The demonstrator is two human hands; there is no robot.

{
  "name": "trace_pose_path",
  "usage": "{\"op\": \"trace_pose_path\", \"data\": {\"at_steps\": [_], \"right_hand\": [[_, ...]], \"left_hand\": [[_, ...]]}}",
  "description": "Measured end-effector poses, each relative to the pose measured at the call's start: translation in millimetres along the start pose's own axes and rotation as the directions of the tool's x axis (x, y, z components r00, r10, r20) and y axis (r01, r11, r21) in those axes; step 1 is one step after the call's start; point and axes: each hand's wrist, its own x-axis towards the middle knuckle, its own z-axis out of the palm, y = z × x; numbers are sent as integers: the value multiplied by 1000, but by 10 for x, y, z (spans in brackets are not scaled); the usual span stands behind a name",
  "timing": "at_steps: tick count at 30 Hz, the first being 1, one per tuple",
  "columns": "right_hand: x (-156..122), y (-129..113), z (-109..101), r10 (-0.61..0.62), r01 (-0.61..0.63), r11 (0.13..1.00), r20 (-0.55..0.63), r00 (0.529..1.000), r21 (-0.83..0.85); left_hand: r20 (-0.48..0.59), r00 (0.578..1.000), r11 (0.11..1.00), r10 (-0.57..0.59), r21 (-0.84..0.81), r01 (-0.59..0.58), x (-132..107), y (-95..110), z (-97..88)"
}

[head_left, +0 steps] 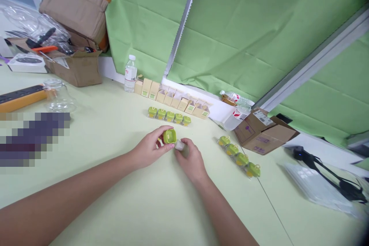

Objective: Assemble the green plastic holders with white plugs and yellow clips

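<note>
Between thumb and fingers, my left hand [152, 145] grips a green lid [170, 136], its hollow side turned toward me. Close beside it, my right hand [191, 159] is closed around a small clear container [180, 145], partly hidden by the fingers. Beyond my hands stands a row of several small clear containers with green lids [170, 116], yellow showing inside. A second such row [236, 154] runs off to the right, each lid with a small loop.
Small cream boxes [170, 96] line the wall, some with flaps up. A water bottle [130, 73] stands at their left end. Bottles [236, 117] and an open carton [263, 132] are at right, near plastic bags [314, 188]. At left are a glass jar [57, 96] and a power strip [23, 98].
</note>
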Motion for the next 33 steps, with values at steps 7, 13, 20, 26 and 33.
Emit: {"op": "trace_pose_path", "data": {"at_steps": [7,13,20,26,33], "right_hand": [[3,-24,-7,-36,37,999,21,999,-29],[12,-49,-31,-38,46,990,-60,997,137],[-31,-91,21,-14,46,928,-89,996,368],[-89,-143,63,-34,49,876,-41,999,480],[-129,-214,55,-95,100,858,-35,995,504]], "left_hand": [[3,1000,999,4,32,-4,0,-4,7],[160,987,991,-20,134,-2,-35,23,-20],[368,929,920,27,354,-167,-77,45,-44],[380,923,899,62,381,-218,-81,-32,-3],[242,967,946,74,291,-145,-71,19,2]]}}
